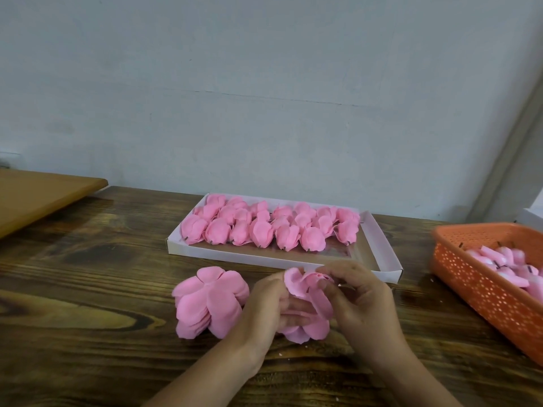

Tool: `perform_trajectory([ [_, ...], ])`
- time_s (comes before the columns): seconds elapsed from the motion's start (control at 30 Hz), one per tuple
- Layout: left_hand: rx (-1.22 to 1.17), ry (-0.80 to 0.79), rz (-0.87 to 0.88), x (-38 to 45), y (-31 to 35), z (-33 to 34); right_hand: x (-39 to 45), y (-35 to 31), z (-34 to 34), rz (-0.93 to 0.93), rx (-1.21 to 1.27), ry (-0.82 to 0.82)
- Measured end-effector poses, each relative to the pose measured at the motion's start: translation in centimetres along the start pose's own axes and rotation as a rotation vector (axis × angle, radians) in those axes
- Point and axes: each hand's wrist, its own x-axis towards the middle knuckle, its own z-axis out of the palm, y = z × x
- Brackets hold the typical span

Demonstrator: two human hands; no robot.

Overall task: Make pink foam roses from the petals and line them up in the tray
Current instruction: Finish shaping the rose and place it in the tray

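From my head camera, looking down at the dark wooden table [88, 289], I have both hands on a half-made rose [308, 295] just in front of the tray. My left hand [264, 306] cups it from the left and below, fingers curled under the loose pink petals, some of which hang out beneath my palm. My right hand [361, 301] comes in from the right with fingertips pinching the rolled centre near the top of the rose (the exact grip of each finger is hard to make out, as the petals cover part of them).

Just left of my left hand lies the stack of flat petal pieces [210, 302], a fanned pink pile resting on the table and touching nothing else that I can see.

Beyond my hands sits the white tray [382, 254], a shallow cardboard box lying lengthwise. The finished roses [270, 224] fill its far part in about 3 rows, packed close, their stub ends towards me; the near strip of the tray floor is bare.

At the right edge stands an orange perforated basket [482, 286] holding pink buds with short dark stems [505, 265]. A lighter brown board [44, 192] shows at the far left, against the pale wall [264, 83].
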Motion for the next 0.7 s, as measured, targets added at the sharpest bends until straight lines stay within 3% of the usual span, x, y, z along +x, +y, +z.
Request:
perform_trajectory([
  [0.43, 0.039, 0.057, 0.15, -0.53, -0.16, 0.01, 0.01, -0.2, 0.05, -0.011, 0.044, 0.014],
  [0.7, 0.055, 0.085, 0.207, -0.68, -0.18, -0.21, 0.22, -0.67, -0.15, 0.065, 0.198, -0.078],
])
